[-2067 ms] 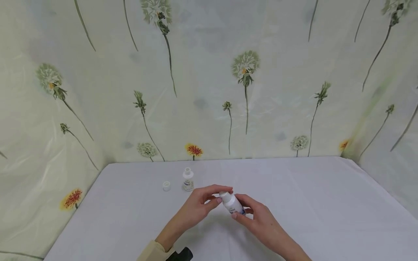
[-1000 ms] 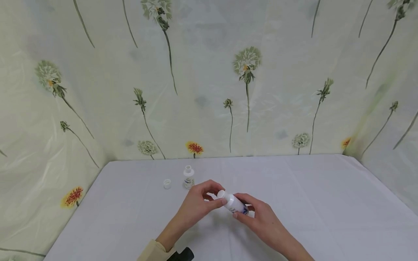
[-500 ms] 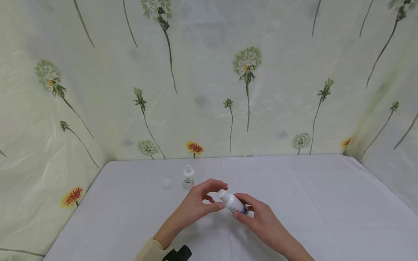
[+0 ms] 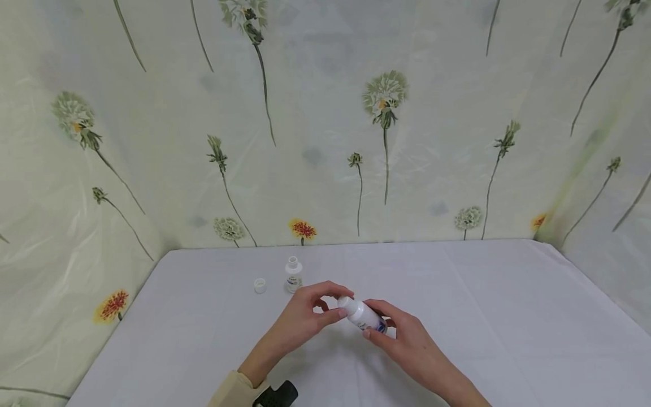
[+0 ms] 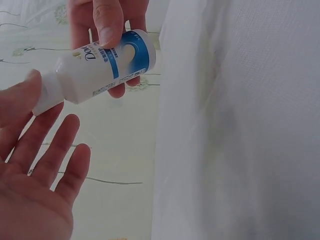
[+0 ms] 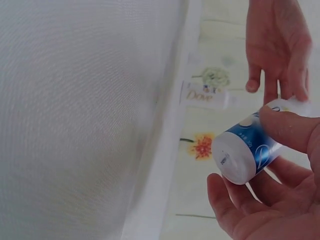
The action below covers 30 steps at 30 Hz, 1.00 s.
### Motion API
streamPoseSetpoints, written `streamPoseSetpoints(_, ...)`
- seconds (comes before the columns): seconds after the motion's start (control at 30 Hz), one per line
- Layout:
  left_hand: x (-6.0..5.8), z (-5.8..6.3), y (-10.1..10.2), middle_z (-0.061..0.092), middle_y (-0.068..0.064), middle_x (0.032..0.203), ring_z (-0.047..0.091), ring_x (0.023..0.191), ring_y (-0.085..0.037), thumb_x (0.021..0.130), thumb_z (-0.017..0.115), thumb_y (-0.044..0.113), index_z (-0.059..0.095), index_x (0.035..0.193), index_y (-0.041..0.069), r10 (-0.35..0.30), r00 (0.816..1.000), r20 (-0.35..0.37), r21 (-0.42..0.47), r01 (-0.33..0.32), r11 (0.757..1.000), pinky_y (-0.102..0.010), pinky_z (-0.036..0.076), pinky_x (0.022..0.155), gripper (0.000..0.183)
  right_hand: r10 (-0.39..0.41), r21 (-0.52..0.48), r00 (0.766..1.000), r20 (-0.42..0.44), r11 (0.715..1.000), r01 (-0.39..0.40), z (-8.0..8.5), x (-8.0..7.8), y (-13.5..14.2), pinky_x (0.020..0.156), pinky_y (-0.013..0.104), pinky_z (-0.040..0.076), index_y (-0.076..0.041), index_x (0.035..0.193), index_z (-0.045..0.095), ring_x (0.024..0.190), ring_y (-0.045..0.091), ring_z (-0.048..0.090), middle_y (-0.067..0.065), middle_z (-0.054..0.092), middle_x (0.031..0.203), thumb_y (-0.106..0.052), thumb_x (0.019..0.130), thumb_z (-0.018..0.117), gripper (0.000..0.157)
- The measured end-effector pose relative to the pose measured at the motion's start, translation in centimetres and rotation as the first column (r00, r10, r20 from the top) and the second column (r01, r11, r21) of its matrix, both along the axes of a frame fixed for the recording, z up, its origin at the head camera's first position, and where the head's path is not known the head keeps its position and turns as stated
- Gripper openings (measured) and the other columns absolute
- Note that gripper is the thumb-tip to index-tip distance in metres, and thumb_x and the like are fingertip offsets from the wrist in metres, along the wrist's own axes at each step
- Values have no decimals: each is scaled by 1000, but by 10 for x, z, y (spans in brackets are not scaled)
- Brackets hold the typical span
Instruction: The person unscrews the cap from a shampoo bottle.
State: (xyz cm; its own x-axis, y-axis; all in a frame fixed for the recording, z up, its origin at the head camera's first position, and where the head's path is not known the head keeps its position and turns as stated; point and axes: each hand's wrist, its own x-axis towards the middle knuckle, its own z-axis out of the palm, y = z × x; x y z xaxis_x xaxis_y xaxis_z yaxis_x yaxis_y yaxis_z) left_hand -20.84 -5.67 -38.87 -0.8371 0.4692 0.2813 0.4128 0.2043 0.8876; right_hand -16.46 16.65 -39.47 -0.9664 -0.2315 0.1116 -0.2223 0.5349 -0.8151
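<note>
My right hand (image 4: 407,342) grips a small white Dove bottle (image 4: 368,320) with a blue band near its base. The bottle is tilted, its capped end toward the left hand. My left hand (image 4: 304,316) pinches the bottle's white cap (image 5: 49,94) between thumb and index finger. In the left wrist view its other fingers (image 5: 65,145) spread below the cap. A second white bottle (image 4: 293,277) stands uncapped on the table behind the left hand, and a loose white cap (image 4: 260,286) lies left of it.
A white cloth covers the table (image 4: 483,316). A pale curtain (image 4: 325,141) with dandelion prints hangs along its back and sides. A black strap device (image 4: 277,394) sits at the left wrist by the cream sleeve (image 4: 236,390).
The left fingers have shifted about the held bottle's cap, came apart from it half a second ago, and pinch it again now. The right hand's grip stays nearly still.
</note>
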Motion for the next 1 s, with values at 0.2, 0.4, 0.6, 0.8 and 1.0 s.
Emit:
streamPoseSetpoints(0.2,-1,0,1,68,10,97,57,96,-21,84,80,27,71,101,20,87,996,32,-3,-87,996,-32,48,76,20,-4,25,1000,-15,1000,4,0,0,-2,87,43,49,-28,124,61,103,13,58,-10,64,114,-20,88,75,40)
streamPoseSetpoints(0.4,2,5,1,67,7,94,57,95,-17,82,81,24,70,97,18,110,992,65,15,-111,994,-31,46,78,19,-2,34,1000,-17,999,3,1,0,-3,86,42,49,-26,125,61,101,13,58,-10,64,113,-21,88,75,39)
streamPoseSetpoints(0.6,8,15,3,67,4,93,56,93,-14,82,80,15,68,96,11,121,988,94,9,-122,992,-31,46,78,19,-2,39,1000,-23,999,3,0,2,-3,85,41,50,-27,125,61,100,13,58,-11,64,112,-19,88,75,40)
streamPoseSetpoints(0.8,-2,-3,1,66,6,95,57,96,-16,79,84,26,66,100,16,92,993,74,12,-93,996,-29,47,76,28,1,37,999,-33,999,1,-1,3,-2,85,39,51,-29,124,61,100,12,59,-12,64,110,-19,88,74,40)
streamPoseSetpoints(1.0,-2,2,-4,65,10,115,56,109,-12,83,81,21,67,116,21,1,1000,20,16,-2,1000,-34,49,81,36,-5,35,1000,-22,999,6,-1,3,-2,83,38,50,-30,124,61,101,13,59,-12,64,108,-21,88,74,39)
